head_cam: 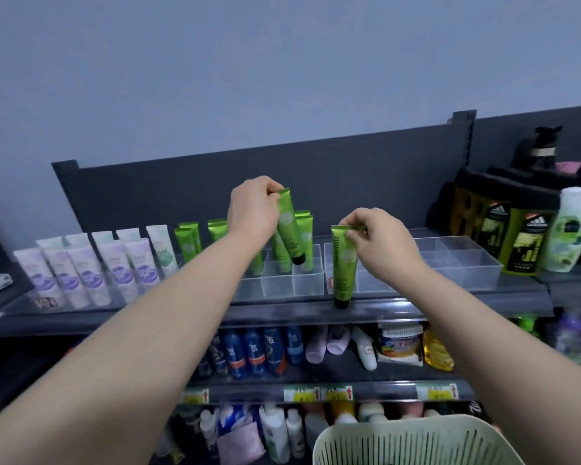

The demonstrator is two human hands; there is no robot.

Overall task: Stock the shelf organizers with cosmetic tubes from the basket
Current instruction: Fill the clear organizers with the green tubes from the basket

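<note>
Grey wall sits behind a dark shelf (282, 310) that carries clear shelf organizers (311, 280). My left hand (254, 209) pinches the crimped end of a green tube (291, 229), which hangs tilted, cap down, over a middle compartment beside other green tubes (188, 243) standing upright. My right hand (379, 245) has its grip closed on the crimp of a second green tube (342, 266), held upright in front of the right organizer (460, 260), its black cap level with the shelf's front lip. I can see lettering running down its side, but it is too blurred to read. Lilac tubes (88, 273) fill the left rows. Black-and-yellow adidas boxes (517, 239) stand at the right. My pale slotted basket (416, 441) is at the bottom edge.
</note>
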